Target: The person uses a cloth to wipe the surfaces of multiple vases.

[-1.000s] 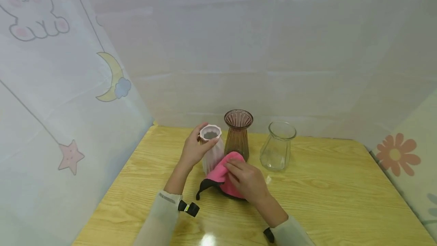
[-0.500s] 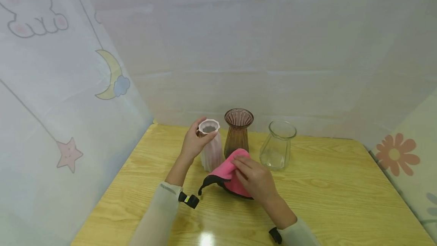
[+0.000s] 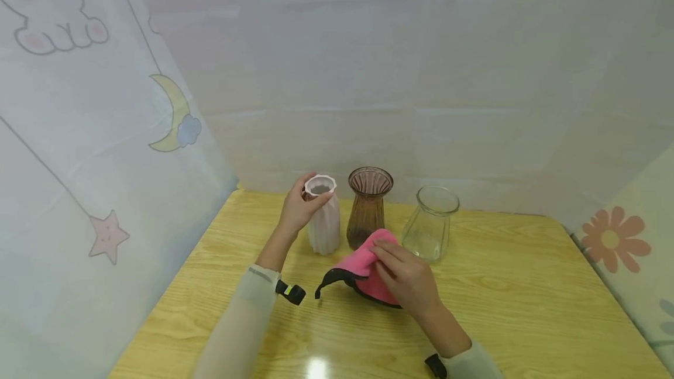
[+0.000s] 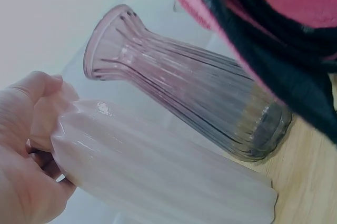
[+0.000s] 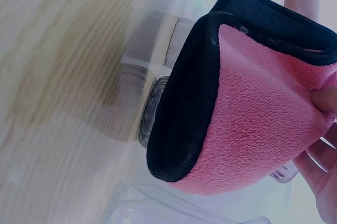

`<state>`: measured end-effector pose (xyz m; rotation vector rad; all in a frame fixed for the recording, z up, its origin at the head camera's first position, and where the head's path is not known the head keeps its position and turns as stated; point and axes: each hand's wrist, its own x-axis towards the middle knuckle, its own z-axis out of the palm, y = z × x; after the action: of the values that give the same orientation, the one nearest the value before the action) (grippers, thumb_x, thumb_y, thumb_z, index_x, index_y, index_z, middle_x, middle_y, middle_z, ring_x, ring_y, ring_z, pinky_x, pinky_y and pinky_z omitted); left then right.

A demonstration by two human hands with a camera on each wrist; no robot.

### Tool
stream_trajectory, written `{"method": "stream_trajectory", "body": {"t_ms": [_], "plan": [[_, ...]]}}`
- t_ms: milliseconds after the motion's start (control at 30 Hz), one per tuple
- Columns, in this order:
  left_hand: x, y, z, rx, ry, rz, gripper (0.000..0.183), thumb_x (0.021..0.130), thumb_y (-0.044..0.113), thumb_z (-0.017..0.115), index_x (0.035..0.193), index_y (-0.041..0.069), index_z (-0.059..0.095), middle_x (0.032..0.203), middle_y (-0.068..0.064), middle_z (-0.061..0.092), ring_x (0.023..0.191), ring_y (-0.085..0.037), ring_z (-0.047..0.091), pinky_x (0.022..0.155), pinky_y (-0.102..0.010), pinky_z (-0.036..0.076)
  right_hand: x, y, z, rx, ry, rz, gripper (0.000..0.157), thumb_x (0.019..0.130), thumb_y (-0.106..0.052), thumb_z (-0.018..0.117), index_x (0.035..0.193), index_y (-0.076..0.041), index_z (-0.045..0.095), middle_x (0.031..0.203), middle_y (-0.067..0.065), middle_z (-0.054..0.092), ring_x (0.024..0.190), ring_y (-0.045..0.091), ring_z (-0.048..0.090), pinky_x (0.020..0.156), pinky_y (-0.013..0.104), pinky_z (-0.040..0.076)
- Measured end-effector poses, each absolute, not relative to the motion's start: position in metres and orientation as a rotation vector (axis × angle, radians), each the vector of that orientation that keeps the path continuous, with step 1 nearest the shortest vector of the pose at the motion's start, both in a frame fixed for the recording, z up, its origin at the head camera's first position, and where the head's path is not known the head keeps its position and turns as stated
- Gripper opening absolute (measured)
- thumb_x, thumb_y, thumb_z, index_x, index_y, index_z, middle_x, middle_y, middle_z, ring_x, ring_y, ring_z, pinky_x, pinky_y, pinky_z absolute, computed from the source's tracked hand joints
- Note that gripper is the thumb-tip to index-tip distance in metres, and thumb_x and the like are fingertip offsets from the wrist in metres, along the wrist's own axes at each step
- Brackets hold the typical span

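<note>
White vase [image 3: 323,227] and pink cloth [image 3: 365,261] have drawn apart since a second ago, the vase toward twelve o'clock, the cloth toward three. Upright near the table's [image 3: 526,291] eleven o'clock, the vase has the left hand [image 3: 296,213] clamped round its neck, probably to steady it while leaving its sides bare. The right hand [image 3: 413,282] pinches the cloth at the vase's half past four. Toward three stands a purple vase [image 3: 366,212], its foot partly blocked by cloth; beyond, a clear jar [image 3: 426,235].

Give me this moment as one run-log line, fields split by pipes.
left hand: grips pale vase near its rim | right hand: holds pink cloth | tinted vase: upright between pale vase and clear vase
</note>
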<state>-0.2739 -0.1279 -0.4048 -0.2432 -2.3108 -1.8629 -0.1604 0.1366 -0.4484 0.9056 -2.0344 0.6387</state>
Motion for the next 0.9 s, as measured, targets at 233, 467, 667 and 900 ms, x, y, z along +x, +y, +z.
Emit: {"method": "stream_trajectory", "body": {"t_ms": [233,467,667,900], "plan": [[-0.284,-0.131,-0.405,-0.219,-2.329,-1.871,0.077,0.088,0.033,0.081,0.153,0.017,0.044,0.128,-0.015,0.058,0.098,-0.019,0.054,0.077,-0.027,0.050,-0.158,0.144,-0.448,0.876,-2.027,0.642,0.026,0.102,-0.021,0.060,0.108,-0.003,0.078,0.106,0.011,0.076,0.094,0.026,0.074,0.077,0.041,0.060],[-0.293,-0.133,-0.402,-0.205,-2.312,-1.894,0.081,0.087,0.036,0.081,0.154,0.014,0.041,0.133,-0.015,0.056,0.102,-0.020,0.053,0.081,-0.027,0.049,-0.158,0.153,-0.445,0.840,-2.033,0.623,0.021,0.096,-0.016,0.069,0.109,-0.003,0.078,0.107,0.012,0.076,0.094,0.028,0.074,0.079,0.043,0.059],[-0.300,-0.133,-0.402,-0.175,-2.310,-1.901,0.082,0.087,0.037,0.081,0.155,0.016,0.041,0.130,-0.014,0.057,0.099,-0.019,0.053,0.080,-0.028,0.049,-0.157,0.163,-0.444,0.815,-2.022,0.599,0.035,0.106,-0.029,0.054,0.110,-0.004,0.078,0.107,0.011,0.076,0.093,0.029,0.074,0.076,0.043,0.059],[-0.297,-0.132,-0.399,-0.224,-2.334,-1.758,0.084,0.087,0.037,0.080,0.155,0.011,0.038,0.147,-0.019,0.044,0.121,-0.033,0.052,0.094,-0.043,0.052,-0.153,0.173,-0.442,0.776,-2.016,0.592,0.038,0.106,-0.032,0.051,0.110,-0.005,0.078,0.107,0.011,0.076,0.091,0.029,0.075,0.077,0.041,0.059]]}}
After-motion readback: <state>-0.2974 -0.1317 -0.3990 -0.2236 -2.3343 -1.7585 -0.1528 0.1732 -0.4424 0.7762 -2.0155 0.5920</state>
